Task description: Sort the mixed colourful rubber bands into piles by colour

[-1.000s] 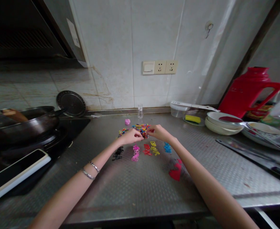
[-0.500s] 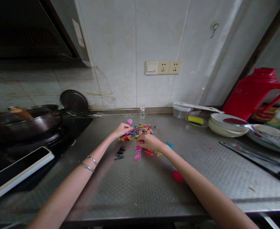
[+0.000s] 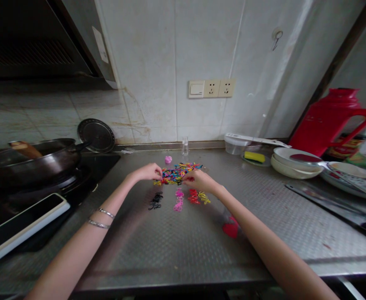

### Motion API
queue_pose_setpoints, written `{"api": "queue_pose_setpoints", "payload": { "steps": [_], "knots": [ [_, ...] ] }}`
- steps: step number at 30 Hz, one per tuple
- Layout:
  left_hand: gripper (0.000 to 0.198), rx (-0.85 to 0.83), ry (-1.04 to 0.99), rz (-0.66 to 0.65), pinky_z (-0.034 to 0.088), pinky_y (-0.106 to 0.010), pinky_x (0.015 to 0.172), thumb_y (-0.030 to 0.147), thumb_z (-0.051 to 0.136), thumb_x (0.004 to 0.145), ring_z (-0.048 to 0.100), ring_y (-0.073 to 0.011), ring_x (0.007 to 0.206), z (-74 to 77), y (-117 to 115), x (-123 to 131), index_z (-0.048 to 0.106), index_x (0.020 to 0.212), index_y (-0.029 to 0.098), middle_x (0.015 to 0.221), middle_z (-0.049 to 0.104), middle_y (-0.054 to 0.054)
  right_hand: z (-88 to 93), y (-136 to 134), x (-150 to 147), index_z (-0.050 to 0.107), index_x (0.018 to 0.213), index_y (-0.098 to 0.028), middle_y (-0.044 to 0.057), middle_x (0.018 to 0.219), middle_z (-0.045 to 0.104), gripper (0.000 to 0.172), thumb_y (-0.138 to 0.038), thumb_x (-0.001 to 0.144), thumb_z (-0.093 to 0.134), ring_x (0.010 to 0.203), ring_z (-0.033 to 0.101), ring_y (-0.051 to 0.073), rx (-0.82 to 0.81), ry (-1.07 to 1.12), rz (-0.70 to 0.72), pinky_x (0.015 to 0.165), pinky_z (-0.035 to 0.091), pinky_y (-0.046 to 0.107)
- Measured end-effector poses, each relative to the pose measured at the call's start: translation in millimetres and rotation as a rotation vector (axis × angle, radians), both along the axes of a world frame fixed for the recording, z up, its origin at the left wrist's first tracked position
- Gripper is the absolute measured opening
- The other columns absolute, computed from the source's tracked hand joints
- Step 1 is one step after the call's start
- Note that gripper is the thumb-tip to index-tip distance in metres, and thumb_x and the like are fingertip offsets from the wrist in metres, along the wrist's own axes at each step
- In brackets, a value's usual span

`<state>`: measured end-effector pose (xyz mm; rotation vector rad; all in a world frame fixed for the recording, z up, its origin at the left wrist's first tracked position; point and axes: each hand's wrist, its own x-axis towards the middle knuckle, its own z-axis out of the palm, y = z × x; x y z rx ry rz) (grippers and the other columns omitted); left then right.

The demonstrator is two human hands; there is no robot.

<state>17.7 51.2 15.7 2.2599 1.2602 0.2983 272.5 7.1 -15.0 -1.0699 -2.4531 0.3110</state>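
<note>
A mixed heap of small colourful elastic bands (image 3: 172, 174) lies on the metal counter. At its left edge my left hand (image 3: 151, 171) is closed, fingertips pressed together at the bands; what they pinch is too small to make out. My right hand (image 3: 200, 180) reaches the heap's right side with its fingers bent together, and anything between them is hidden. In front lie sorted little piles: black bands (image 3: 155, 201), pink bands (image 3: 178, 200), red bands (image 3: 193, 196) and yellow bands (image 3: 204, 197).
Behind the heap are a pink ball-like item (image 3: 168, 159) and a small clear glass bottle (image 3: 185, 146). A red heart-shaped piece (image 3: 230, 228) lies by my right forearm. A pan (image 3: 54, 158) stands left; bowls (image 3: 295, 167), a knife (image 3: 329, 210) and a red flask (image 3: 329, 121) are right.
My left hand has drawn back to the left, off the middle of the heap. The right hand has shifted slightly right and up, uncovering the red and yellow piles; a blue pile is now hidden.
</note>
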Motion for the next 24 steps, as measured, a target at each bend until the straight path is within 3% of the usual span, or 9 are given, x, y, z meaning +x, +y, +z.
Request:
{"api": "queue_pose_setpoints", "payload": {
  "steps": [4, 11, 18, 24],
  "knots": [
    [0.021, -0.055, 0.069, 0.056, 0.025, -0.019, 0.046, 0.020, 0.059, 0.053, 0.042, -0.0077, 0.045, 3.4, -8.4, -17.1, 0.066, 0.072, 0.016, 0.049, 0.055, 0.004, -1.8, 5.1, 5.6, 0.068, 0.084, -0.019, 0.002, 0.072, 0.065, 0.021, -0.028, 0.078, 0.050, 0.062, 0.054, 0.010, -0.022, 0.015, -0.036, 0.057, 0.035, 0.019],
    [0.035, -0.237, 0.044, 0.097, 0.028, -0.019, 0.045, 0.028, 0.059, 0.058, 0.047, -0.0105, 0.046, -10.1, -19.1, -28.6, 0.054, 0.089, 0.014, 0.052, 0.055, 0.003, -7.1, 7.1, 6.5, 0.068, 0.083, -0.017, 0.003, 0.073, 0.066, 0.025, -0.032, 0.079, 0.048, 0.063, 0.055, 0.011, -0.045, 0.019, -0.074, 0.056, 0.035, 0.018],
    [0.034, -0.206, -0.042, 0.107, 0.029, -0.019, 0.044, 0.039, 0.062, 0.059, 0.044, -0.0084, 0.043, -21.1, -17.7, -35.4, 0.053, 0.080, 0.015, 0.052, 0.053, 0.003, -8.1, 9.1, 7.9, 0.069, 0.082, -0.016, 0.003, 0.070, 0.066, 0.026, -0.031, 0.079, 0.049, 0.061, 0.053, 0.010, -0.047, 0.051, -0.062, 0.059, 0.037, 0.019],
    [0.026, -0.185, -0.080, 0.106, 0.030, -0.019, 0.045, 0.038, 0.062, 0.059, 0.044, -0.0081, 0.045, -24.3, -16.4, -41.7, 0.058, 0.068, 0.013, 0.053, 0.054, 0.001, -8.6, 11.0, 11.5, 0.069, 0.080, -0.014, 0.003, 0.066, 0.065, 0.027, -0.032, 0.079, 0.048, 0.059, 0.052, 0.010, -0.038, 0.066, -0.068, 0.058, 0.037, 0.019]
  ]
}}
